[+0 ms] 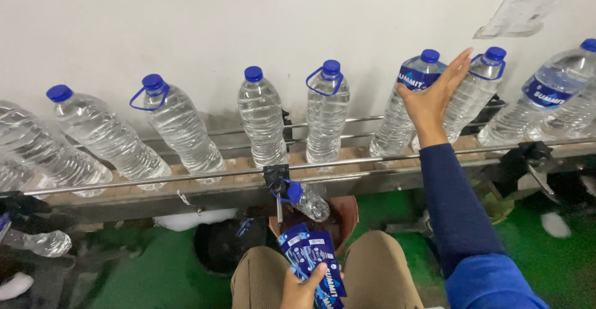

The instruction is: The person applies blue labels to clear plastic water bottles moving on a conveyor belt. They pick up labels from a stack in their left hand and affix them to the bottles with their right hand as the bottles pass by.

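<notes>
1. Nearest the camera, the left hand (302, 287) grips a stack of blue labels (312, 258) over the lap.
2. The right hand (434, 92), fingers spread, rests on a labelled bottle (408, 101) on the conveyor (186, 182).
3. Looks mid-labelling; the next bare bottle (327, 113) probably needs a sleeve slipped on.

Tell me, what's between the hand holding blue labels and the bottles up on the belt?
In the head view, a small bottle hangs under the metal rail, between the left hand and the bottles.

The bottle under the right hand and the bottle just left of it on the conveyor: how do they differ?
The touched bottle has a blue carry handle at its neck and no label; its left neighbour wears a blue label and no handle. The right hand rests on the handled one; the neighbour sits partly behind that hand. Both are clear, blue-capped and upright on the conveyor.
</notes>
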